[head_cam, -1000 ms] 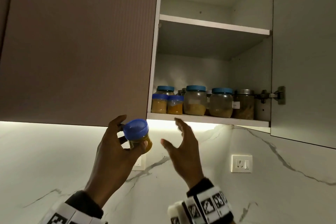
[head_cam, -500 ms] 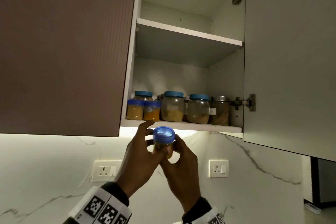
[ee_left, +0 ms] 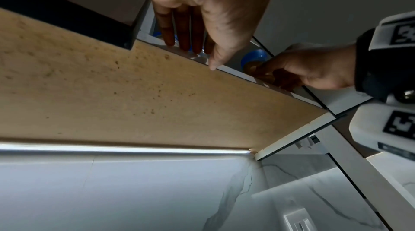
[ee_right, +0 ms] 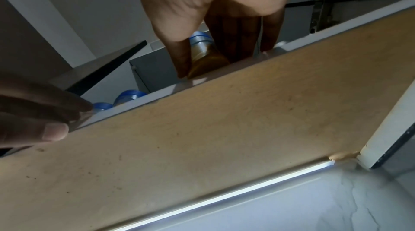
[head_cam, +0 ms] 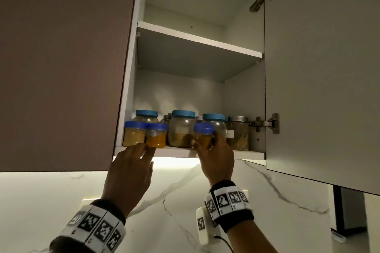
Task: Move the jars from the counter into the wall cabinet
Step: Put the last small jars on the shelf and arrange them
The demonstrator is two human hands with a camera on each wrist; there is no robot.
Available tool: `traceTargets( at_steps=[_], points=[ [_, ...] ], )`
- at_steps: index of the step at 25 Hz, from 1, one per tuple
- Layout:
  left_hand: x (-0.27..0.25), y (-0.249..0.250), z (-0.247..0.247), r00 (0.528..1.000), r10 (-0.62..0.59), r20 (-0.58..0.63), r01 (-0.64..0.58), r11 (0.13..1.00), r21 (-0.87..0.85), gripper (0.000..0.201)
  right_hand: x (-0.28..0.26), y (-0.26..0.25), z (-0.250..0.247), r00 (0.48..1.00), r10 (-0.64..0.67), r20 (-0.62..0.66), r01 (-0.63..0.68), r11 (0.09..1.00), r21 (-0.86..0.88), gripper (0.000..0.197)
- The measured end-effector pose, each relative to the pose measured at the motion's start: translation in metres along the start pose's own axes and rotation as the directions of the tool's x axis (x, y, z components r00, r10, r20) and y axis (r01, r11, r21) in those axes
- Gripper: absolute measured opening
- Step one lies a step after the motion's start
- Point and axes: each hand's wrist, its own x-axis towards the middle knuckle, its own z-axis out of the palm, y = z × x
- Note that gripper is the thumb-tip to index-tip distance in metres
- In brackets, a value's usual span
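Observation:
My right hand (head_cam: 207, 144) grips a small blue-lidded jar (head_cam: 203, 134) of amber stuff at the front edge of the wall cabinet's bottom shelf (head_cam: 176, 153); the same jar (ee_right: 202, 52) shows between thumb and fingers in the right wrist view. Whether its base touches the shelf is hidden. My left hand (head_cam: 141, 150) is open, its straight fingertips (ee_left: 184, 43) at the shelf edge just below two small blue-lidded jars (head_cam: 144, 134). Behind stand larger blue-lidded jars (head_cam: 182, 129) and a metal-lidded jar (head_cam: 238, 132).
The cabinet's right door (head_cam: 320, 68) stands open on its hinge (head_cam: 267, 123); the brown left door (head_cam: 61, 63) is closed. An upper shelf (head_cam: 197, 39) sits above the jars. A light strip (ee_left: 123, 149) glows under the cabinet, with a marble wall (head_cam: 174, 201) and sockets below.
The jar passed from my left hand to my right, which lifted it up to the bottom shelf's front edge. My left hand let go and now reaches the shelf edge to the left.

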Motion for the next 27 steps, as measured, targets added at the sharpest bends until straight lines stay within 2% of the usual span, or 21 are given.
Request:
traceTargets(
  at_steps=[3,6,9,12,17,22,27],
  points=[
    [0.004,-0.006,0.002,1.000,0.013,0.019,-0.014,1.000,0.020,0.039,-0.002,0.011,0.012,0.997,0.001,-0.076,-0.004,0.999,-0.044,0.027],
    [0.009,-0.006,0.006,1.000,0.008,0.007,-0.008,0.999,0.045,0.035,-0.001,0.022,0.020,0.993,-0.027,-0.117,0.011,0.991,-0.130,0.044],
    [0.014,-0.004,0.007,1.000,-0.029,0.007,0.029,0.999,0.019,0.031,0.004,0.026,0.018,0.997,0.014,-0.073,-0.022,0.993,-0.112,0.054],
    [0.015,-0.002,0.005,1.000,-0.026,-0.010,0.026,1.000,0.004,0.031,0.011,0.024,0.013,0.995,0.102,0.008,-0.101,0.989,-0.112,0.051],
    [0.016,-0.006,0.008,1.000,-0.016,-0.022,0.016,1.000,-0.015,0.029,0.020,0.016,0.008,0.978,0.202,0.050,-0.194,0.972,-0.134,0.045],
    [0.019,-0.009,0.011,1.000,-0.022,-0.009,0.022,0.998,-0.052,0.029,0.022,0.017,0.006,0.975,0.211,0.071,-0.197,0.967,-0.163,0.047],
    [0.022,-0.004,0.002,0.997,-0.022,0.075,0.023,1.000,-0.014,0.036,0.019,0.015,0.004,0.979,0.187,0.080,-0.172,0.971,-0.168,0.048]
  ],
)
